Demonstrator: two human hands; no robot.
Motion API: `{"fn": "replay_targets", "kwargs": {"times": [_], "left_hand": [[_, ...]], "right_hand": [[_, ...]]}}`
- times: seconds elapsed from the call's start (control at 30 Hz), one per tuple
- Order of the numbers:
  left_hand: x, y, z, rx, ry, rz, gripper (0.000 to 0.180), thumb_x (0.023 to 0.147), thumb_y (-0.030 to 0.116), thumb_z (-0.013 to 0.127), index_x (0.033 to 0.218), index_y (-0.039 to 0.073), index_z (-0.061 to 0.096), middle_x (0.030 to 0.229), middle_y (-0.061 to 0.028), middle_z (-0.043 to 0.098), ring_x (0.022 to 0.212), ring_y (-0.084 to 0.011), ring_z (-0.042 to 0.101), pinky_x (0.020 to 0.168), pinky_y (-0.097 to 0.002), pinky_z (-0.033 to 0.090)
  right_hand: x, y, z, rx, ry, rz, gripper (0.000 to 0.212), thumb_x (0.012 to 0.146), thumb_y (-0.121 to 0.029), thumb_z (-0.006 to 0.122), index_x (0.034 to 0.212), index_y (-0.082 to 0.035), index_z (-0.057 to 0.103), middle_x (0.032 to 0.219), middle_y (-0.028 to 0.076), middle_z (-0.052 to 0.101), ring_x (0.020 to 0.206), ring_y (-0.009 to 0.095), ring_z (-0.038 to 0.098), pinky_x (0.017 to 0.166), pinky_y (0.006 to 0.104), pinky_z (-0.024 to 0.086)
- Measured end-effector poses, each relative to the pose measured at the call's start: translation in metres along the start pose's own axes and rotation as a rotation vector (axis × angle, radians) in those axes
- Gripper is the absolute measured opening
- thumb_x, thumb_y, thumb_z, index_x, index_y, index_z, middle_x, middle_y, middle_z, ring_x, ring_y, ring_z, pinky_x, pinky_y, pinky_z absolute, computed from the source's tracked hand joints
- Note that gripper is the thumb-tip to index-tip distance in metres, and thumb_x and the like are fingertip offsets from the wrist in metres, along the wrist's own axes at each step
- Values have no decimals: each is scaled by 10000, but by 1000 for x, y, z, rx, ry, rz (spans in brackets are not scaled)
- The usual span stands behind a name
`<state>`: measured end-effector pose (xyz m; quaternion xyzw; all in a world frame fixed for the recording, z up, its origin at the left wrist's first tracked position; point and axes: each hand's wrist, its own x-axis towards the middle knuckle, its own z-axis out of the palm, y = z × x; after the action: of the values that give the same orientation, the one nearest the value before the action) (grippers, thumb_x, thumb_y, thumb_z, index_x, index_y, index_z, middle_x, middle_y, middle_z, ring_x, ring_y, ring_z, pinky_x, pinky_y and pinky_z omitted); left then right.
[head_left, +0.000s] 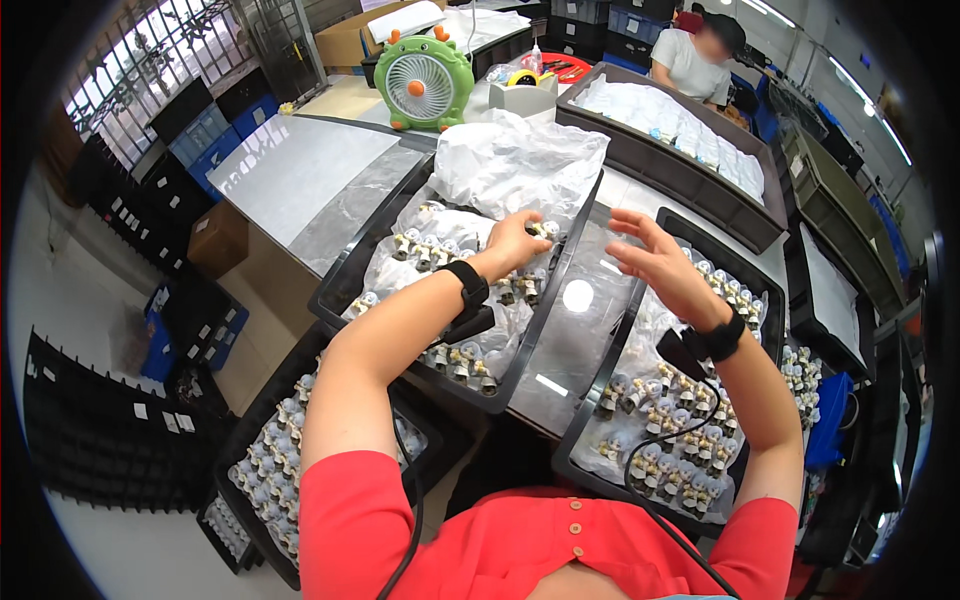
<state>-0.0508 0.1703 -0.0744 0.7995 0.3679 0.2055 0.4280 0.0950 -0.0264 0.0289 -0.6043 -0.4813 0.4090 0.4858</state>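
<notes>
At 4 o'clock lay a black tray (591,400) of figurines (690,478). The right hand (662,262) hung open between 2 and 3. Toward 1, the left hand (513,246) pinched a small figurine (546,230) over another tray (497,402). Near 12 stood a green fan (424,80).

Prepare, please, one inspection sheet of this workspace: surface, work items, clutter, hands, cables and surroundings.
Surface: grey table, glossy between two black trays.
Work items: small figurines in left tray and right tray.
Clutter: crumpled white plastic at left tray's far end; green fan beyond.
Left hand: fingers at one figurine; grip unclear.
Right hand: open, holding nothing.
Cables: two black, one crossing the right tray.
Surroundings: co-worker behind brown tray; crates left.
</notes>
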Motion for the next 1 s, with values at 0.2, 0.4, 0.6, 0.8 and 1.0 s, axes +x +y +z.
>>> {"fn": "replay_targets", "kwargs": {"times": [0.2,0.4,0.6,0.8,1.0], "left_hand": [[-4,14,8,97,-99,-58,447,736,189,745,1123,27,594,920,-131,674,801,-195,649,706,-292,500],[9,-4,14,249,-17,132,398,721,176,750,1062,17,620,848,-134,674,752,-208,652,685,-304,507],[7,-6,7,254,-124,167,408,739,159,714,1094,11,579,813,-142,675,732,-214,657,658,-314,509],[-9,25,-13,464,-22,191,522,758,221,706,1209,28,526,996,-175,628,867,-220,630,729,-309,496],[-114,175,-54,-601,-276,254,406,936,195,507,1268,-31,449,1117,-114,573,1022,-220,597,889,-309,457]], "right_hand": [[-44,3,-22,59,30,79,494,888,-221,589,1334,-112,405,1319,52,432,1080,137,515,883,265,397],[-68,6,-36,160,50,147,439,882,-217,599,1279,-87,463,1283,48,473,1066,129,525,863,256,405],[-77,8,-73,21,108,-3,407,877,-216,603,1235,-54,496,1141,61,574,1013,127,551,839,256,420],[-57,52,-113,-496,232,20,369,804,-206,657,1102,-1,584,1011,131,635,956,199,604,812,303,479],[-64,112,-117,-1007,280,-53,452,699,-213,717,1087,-19,591,1044,183,581,998,347,552,873,398,445]]}}
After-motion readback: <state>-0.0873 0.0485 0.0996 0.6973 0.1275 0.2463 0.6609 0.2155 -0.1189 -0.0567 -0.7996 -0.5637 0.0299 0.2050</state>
